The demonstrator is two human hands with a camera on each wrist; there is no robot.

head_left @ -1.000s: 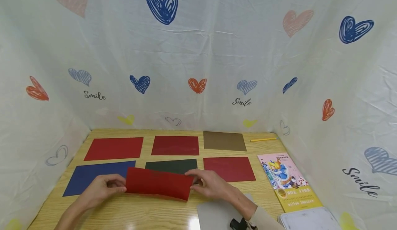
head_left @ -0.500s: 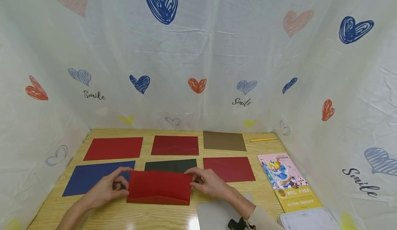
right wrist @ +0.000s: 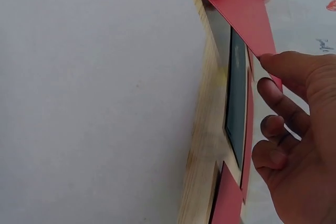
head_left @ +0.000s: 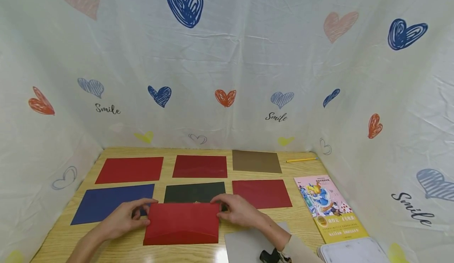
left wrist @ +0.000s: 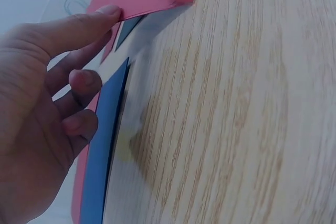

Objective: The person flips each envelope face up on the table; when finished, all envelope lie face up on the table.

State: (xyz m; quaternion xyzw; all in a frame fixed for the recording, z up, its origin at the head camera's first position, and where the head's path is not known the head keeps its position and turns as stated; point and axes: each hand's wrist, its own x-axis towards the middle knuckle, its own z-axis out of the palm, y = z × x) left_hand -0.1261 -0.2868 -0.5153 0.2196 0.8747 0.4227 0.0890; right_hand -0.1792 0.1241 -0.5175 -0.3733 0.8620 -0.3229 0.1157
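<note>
I've got L hand (head_left: 124,217) & R hand (head_left: 241,211) on remote cam, each pinching a far corner of the red envelope (head_left: 182,223), near centre, nearer than dk green sheet (head_left: 189,193) — I'd hold both pinches light & level, avoiding buckling.

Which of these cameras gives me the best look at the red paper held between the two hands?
The head view, because it shows the red paper nearly whole. The left wrist view catches only one end, cut off at the top; the right wrist view shows it slanting away, also cut off.
</note>
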